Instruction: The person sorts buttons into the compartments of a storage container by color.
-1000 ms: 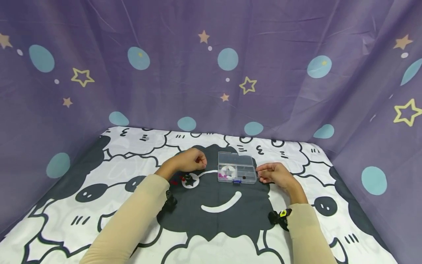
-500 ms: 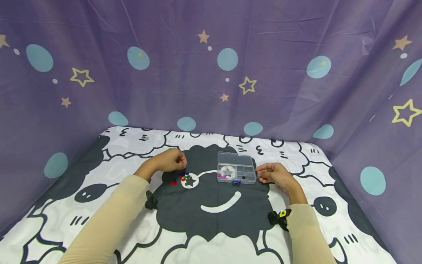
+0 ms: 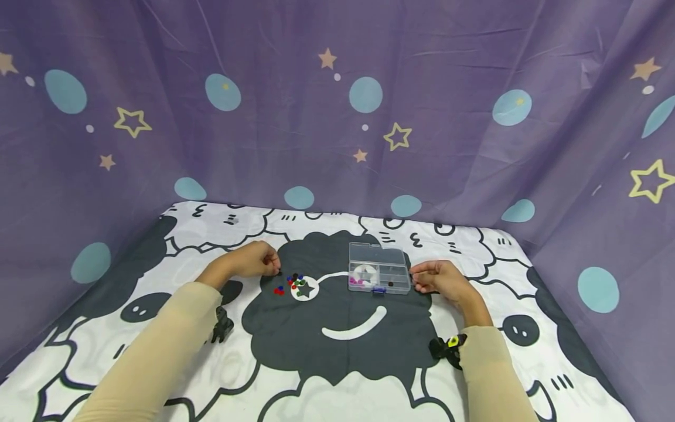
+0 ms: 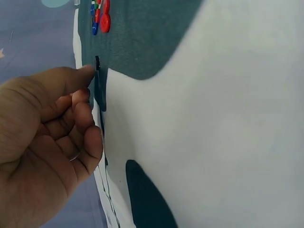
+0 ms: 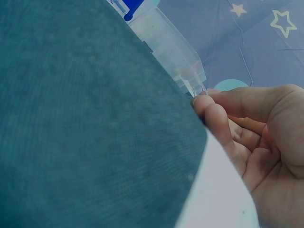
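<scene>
My left hand (image 3: 256, 259) is over the dark cloth patch, thumb and fingers drawn together. A small black button (image 4: 97, 62) sits right at the thumb tip in the left wrist view, and the fingertips pinch it. Just right of that hand lie red buttons (image 3: 279, 291) and a mixed cluster of blue, green, black and red buttons (image 3: 294, 281). With thumb and fingertips, my right hand (image 3: 443, 278) pinches the right end of a clear plastic box (image 3: 394, 288). Its lid (image 3: 374, 253) stands open. Pink buttons (image 3: 357, 282) and one dark button (image 3: 391, 284) lie inside.
A blue latch (image 3: 378, 291) is on the box's front. Beneath everything spreads a cloth (image 3: 348, 351) with a sheep pattern. A purple curtain (image 3: 295, 140) with stars hangs behind and at both sides.
My left hand has moved left, from beside the box, across and past the button cluster, which shows fully now. The right hand has stayed on the box.
</scene>
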`<action>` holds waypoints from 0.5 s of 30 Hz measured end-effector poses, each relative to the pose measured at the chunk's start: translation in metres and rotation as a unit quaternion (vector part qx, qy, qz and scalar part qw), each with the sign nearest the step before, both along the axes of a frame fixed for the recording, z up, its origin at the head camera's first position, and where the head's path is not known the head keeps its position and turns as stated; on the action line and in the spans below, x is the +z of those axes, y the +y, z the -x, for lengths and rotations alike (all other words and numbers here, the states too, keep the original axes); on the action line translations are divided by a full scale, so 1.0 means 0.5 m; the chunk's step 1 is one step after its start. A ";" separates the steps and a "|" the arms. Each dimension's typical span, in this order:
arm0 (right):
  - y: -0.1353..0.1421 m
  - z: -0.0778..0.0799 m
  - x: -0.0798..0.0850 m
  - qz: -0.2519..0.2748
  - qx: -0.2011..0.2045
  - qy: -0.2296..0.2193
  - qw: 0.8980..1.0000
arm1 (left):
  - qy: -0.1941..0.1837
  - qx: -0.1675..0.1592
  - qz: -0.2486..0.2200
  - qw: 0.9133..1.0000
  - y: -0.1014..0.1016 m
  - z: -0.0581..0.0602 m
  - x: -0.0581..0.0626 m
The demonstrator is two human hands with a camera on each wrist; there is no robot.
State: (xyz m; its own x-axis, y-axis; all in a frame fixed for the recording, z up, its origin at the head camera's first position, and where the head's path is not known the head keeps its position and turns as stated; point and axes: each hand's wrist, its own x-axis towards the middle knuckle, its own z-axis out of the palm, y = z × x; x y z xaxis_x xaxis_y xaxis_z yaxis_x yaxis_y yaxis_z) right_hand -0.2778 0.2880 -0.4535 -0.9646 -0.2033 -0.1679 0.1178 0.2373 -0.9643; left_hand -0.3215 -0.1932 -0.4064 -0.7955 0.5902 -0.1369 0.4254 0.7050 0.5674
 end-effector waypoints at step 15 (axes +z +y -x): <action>0.004 0.002 -0.005 0.008 0.008 0.012 1.000 | -0.010 0.009 0.017 1.000 0.012 -0.004 0.000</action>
